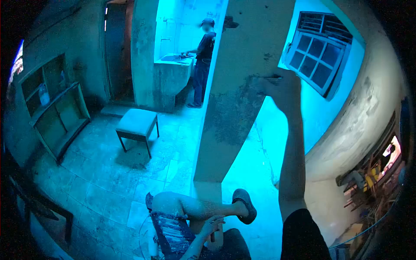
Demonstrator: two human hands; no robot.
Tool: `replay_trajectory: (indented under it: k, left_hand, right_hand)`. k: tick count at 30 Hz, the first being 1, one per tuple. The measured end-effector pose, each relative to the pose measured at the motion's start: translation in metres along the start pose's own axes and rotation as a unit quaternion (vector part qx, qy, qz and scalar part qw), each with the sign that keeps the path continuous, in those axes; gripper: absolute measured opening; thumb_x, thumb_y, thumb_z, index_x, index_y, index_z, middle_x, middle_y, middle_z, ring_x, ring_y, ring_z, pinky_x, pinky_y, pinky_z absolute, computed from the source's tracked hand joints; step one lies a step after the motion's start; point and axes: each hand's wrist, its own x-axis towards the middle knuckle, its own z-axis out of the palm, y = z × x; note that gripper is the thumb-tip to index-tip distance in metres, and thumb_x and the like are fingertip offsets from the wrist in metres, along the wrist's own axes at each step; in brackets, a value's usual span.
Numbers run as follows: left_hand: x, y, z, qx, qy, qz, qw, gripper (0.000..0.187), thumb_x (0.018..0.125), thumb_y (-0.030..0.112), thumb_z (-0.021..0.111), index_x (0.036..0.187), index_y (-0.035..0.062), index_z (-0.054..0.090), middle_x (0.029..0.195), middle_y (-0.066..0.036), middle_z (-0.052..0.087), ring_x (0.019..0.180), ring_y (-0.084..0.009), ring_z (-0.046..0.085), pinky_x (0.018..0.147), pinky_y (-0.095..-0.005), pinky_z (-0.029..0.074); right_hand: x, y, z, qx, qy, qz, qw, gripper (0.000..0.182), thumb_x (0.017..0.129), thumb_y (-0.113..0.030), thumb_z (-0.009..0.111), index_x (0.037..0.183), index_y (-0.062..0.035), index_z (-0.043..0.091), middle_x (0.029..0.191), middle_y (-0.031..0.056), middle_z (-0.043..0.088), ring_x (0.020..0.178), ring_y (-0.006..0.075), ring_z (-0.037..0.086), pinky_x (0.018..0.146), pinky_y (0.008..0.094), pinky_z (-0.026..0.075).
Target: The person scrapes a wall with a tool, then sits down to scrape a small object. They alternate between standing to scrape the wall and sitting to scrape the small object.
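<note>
My right hand (277, 86) is raised at the end of a stretched arm and overlaps the rough, stained pillar (242, 52). Its fingers blend into the dark patches there, so I cannot tell whether they hold anything. Low in the view, my left hand (212, 224) rests over my lap, fingers curled around a short, dark brown stick-like object (212, 237). Under it are frayed denim shorts (171, 229). One bare leg lies crossed over the other, its foot in a dark clog (244, 206).
A padded stool (138, 119) stands on the tiled floor (104, 186). Behind it, a person (204, 56) works at a counter (173, 65). A low shelf frame with a plastic bottle (44, 94) lines the left wall. At right are a tilted window (314, 58) and piled wood (359, 190).
</note>
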Motion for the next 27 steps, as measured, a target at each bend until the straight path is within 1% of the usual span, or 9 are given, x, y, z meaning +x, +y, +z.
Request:
replay_trajectory:
  k: [2,6,11,13,14,19,22,25,27]
  left_hand:
    - [0.002,0.003,0.001,0.017,0.004,-0.012,1.000,0.037,0.081,0.034,0.051,0.109,0.0109,0.051,0.096,-0.007,0.055,0.093,-0.0181,0.051,0.076,-0.0360,0.042]
    - [-0.003,0.001,0.002,0.025,-0.003,-0.030,0.999,0.031,0.084,0.020,0.046,0.112,0.0075,0.047,0.103,-0.008,0.053,0.090,-0.0180,0.052,0.072,-0.0325,0.042]
    - [0.011,-0.008,-0.006,0.001,-0.032,0.010,0.999,0.037,0.080,0.034,0.052,0.109,0.0100,0.051,0.098,-0.008,0.055,0.096,-0.0195,0.050,0.078,-0.0367,0.042]
    - [0.012,-0.015,-0.007,0.094,-0.025,0.034,0.995,0.035,0.081,0.031,0.052,0.109,0.0098,0.051,0.097,-0.008,0.055,0.093,-0.0190,0.051,0.075,-0.0348,0.044]
    - [0.007,-0.015,-0.006,0.095,-0.025,0.030,0.995,0.035,0.081,0.031,0.052,0.109,0.0098,0.051,0.097,-0.008,0.055,0.093,-0.0190,0.051,0.075,-0.0348,0.044]
    - [0.013,-0.010,-0.005,-0.002,-0.030,0.046,0.998,0.035,0.080,0.032,0.053,0.107,0.0107,0.052,0.093,-0.009,0.055,0.088,-0.0181,0.052,0.074,-0.0341,0.043]
    - [0.009,-0.010,-0.002,0.003,-0.029,0.043,0.999,0.033,0.080,0.033,0.053,0.105,0.0114,0.053,0.093,-0.008,0.055,0.087,-0.0173,0.052,0.073,-0.0333,0.043]
    - [-0.001,-0.005,-0.003,0.007,-0.011,0.020,1.000,0.032,0.081,0.032,0.052,0.105,0.0116,0.054,0.093,-0.007,0.056,0.086,-0.0165,0.052,0.072,-0.0325,0.043]
    - [0.006,-0.004,-0.001,0.034,-0.005,0.001,0.999,0.032,0.081,0.031,0.051,0.107,0.0115,0.052,0.093,-0.007,0.056,0.087,-0.0167,0.052,0.072,-0.0325,0.043]
  right_hand:
    - [0.003,-0.008,-0.023,0.204,-0.039,0.111,0.972,0.019,0.062,-0.012,0.068,0.072,0.0021,0.061,0.064,0.0118,0.060,0.057,0.0169,0.058,0.054,0.0251,0.046]
    - [-0.007,-0.011,0.021,-0.074,0.043,-0.040,0.995,0.024,0.063,-0.020,0.068,0.072,0.0012,0.062,0.063,0.0137,0.060,0.055,0.0194,0.058,0.055,0.0281,0.046]
    - [0.001,-0.022,-0.026,0.226,-0.033,0.090,0.969,0.022,0.063,-0.015,0.068,0.072,0.0031,0.061,0.063,0.0149,0.059,0.057,0.0186,0.058,0.057,0.0273,0.046]
    - [-0.001,0.012,0.019,0.070,0.013,-0.053,0.996,0.023,0.060,-0.023,0.067,0.071,-0.0024,0.062,0.065,0.0124,0.060,0.059,0.0209,0.059,0.054,0.0295,0.046]
    - [-0.004,-0.007,0.025,-0.072,0.014,-0.004,0.997,0.023,0.060,-0.022,0.067,0.071,-0.0026,0.062,0.064,0.0127,0.059,0.059,0.0210,0.059,0.054,0.0285,0.046]
    - [-0.001,-0.016,-0.022,0.211,-0.035,0.082,0.973,0.022,0.061,-0.019,0.067,0.074,-0.0022,0.063,0.067,0.0137,0.062,0.061,0.0197,0.061,0.056,0.0290,0.047]
    - [-0.005,-0.009,0.030,-0.036,-0.026,0.041,0.998,0.022,0.061,-0.020,0.067,0.074,-0.0020,0.063,0.069,0.0129,0.061,0.062,0.0220,0.061,0.059,0.0306,0.047]
    - [-0.003,-0.005,0.009,0.016,-0.056,-0.003,0.998,0.023,0.060,-0.020,0.068,0.074,-0.0022,0.063,0.069,0.0104,0.062,0.062,0.0215,0.060,0.059,0.0305,0.047]
    - [-0.001,-0.022,-0.023,0.119,-0.045,0.091,0.988,0.019,0.062,-0.015,0.067,0.072,0.0000,0.062,0.070,0.0121,0.062,0.063,0.0175,0.061,0.056,0.0280,0.047]
